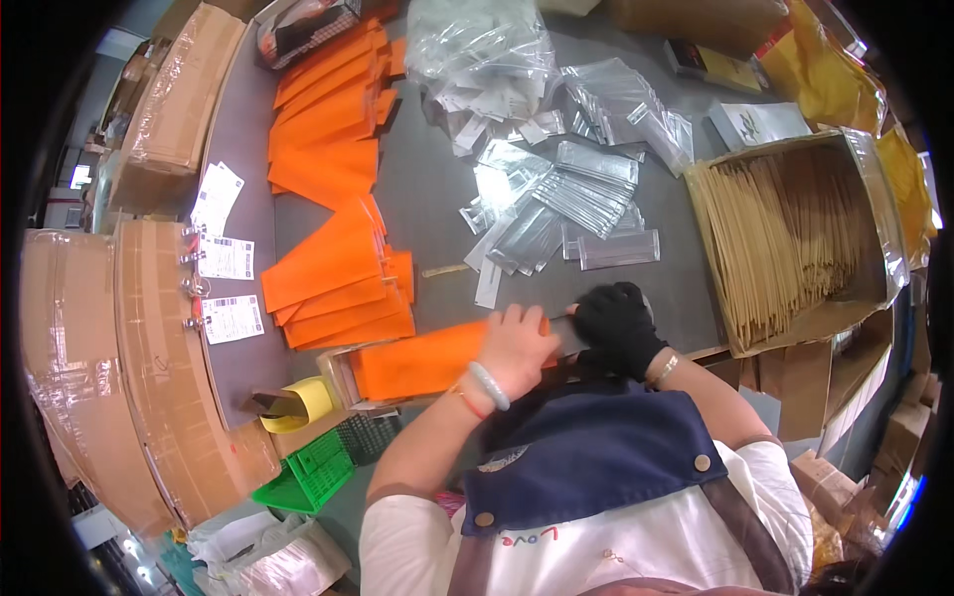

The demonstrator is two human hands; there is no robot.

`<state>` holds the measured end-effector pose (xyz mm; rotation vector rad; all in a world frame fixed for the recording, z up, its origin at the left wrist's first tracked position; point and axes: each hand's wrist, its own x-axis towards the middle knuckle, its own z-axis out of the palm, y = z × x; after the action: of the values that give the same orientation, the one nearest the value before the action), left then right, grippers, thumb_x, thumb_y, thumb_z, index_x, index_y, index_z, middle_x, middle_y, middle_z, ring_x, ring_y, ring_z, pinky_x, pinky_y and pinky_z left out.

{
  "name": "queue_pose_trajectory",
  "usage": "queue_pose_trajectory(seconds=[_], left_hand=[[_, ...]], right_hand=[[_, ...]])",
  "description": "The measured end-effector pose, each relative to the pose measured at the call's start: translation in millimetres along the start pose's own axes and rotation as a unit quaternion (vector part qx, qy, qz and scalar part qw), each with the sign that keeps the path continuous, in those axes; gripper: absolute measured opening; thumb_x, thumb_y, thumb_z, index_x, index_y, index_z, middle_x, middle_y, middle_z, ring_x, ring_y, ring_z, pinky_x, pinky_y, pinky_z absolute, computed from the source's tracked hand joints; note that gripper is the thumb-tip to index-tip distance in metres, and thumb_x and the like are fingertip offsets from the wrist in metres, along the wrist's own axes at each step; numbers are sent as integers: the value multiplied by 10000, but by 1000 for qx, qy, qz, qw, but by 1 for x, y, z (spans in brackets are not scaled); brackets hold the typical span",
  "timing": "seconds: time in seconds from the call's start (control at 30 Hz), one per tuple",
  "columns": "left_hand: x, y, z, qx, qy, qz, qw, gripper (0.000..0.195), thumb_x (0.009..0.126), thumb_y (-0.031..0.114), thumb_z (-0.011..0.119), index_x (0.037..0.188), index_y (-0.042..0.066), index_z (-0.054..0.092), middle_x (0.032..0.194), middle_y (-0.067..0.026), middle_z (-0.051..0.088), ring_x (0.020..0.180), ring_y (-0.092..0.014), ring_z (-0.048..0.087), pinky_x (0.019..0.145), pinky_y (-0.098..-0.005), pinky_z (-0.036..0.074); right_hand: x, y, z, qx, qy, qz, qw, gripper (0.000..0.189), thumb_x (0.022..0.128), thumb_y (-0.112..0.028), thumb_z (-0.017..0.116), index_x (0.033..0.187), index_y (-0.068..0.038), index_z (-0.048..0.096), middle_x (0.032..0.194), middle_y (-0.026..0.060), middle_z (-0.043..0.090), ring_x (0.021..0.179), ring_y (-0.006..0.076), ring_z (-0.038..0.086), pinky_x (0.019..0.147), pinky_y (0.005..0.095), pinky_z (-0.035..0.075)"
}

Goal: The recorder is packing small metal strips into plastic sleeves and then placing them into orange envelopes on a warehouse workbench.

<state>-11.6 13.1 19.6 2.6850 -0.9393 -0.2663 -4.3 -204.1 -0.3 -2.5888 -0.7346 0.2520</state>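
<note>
My bare left hand (520, 349) lies over the right end of an orange envelope-like piece (417, 361), fingers curled at its edge. This piece rests on an open cardboard box (341, 380) at the table's near edge. My right hand (618, 328), in a black glove with bare fingertips showing, is just to the right, low over the grey table (447, 294). Its palm side is hidden, so what it holds is unclear. Fanned orange pieces (328, 287) lie beyond my left hand. Ahead of both hands are piles of clear plastic sleeves (589, 186) and a white strip (488, 283).
A carton of upright padded brown envelopes (768, 246) stands at right. Clipped printed slips (227, 257) line the left panel, beside large taped cartons (171, 357). At the back sits a clear plastic bag (481, 52). A yellow tape roll (309, 402) and green crate (309, 473) are nearer.
</note>
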Motion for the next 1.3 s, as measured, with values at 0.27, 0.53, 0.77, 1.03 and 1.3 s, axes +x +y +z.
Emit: queue_pose_trajectory(seconds=[0.27, 0.53, 0.77, 1.03, 1.3], left_hand=[[-20, -107, -73, 156, 209, -131, 956, 235, 645, 32, 691, 873, 79, 664, 1208, -172, 537, 1094, -385, 506, 904, -455, 448], [-34, -17, 52, -82, 165, -382, 906, 969, 589, 450, 866, 1373, 42, 467, 1435, -194, 405, 1349, -399, 318, 1114, -586, 186], [-45, -27, 60, -139, 189, -361, 903, 1013, 590, 493, 861, 1387, 22, 450, 1453, -187, 400, 1369, -389, 296, 1123, -598, 132], [-16, -43, 46, -142, 228, -305, 914, 676, 679, 356, 830, 1221, 31, 590, 1251, -146, 562, 1176, -355, 493, 1011, -547, 333], [8, -83, 41, -172, 141, -404, 887, 264, 763, 297, 759, 819, 80, 620, 814, -95, 647, 752, -304, 631, 694, -413, 487]], right_hand=[[-19, 24, -37, -35, 98, 91, 990, 608, 622, -386, 814, 1101, -90, 585, 1001, 97, 585, 995, 317, 554, 888, 443, 402], [-19, 9, -40, -45, 20, 76, 996, 566, 655, -384, 800, 1101, -105, 592, 1017, 70, 591, 1003, 274, 553, 936, 436, 365], [-16, 9, -32, -43, -48, 32, 997, 588, 681, -434, 775, 1130, -103, 592, 1074, 81, 584, 1062, 279, 535, 965, 458, 343], [21, -16, 24, 46, 80, -61, 994, 645, 625, -404, 816, 1156, -114, 594, 1087, 108, 592, 1054, 307, 542, 959, 462, 361], [-57, 102, -45, 30, 283, 207, 936, 409, 725, -100, 768, 1096, -38, 607, 1064, 136, 635, 1005, 310, 606, 899, 378, 474]])
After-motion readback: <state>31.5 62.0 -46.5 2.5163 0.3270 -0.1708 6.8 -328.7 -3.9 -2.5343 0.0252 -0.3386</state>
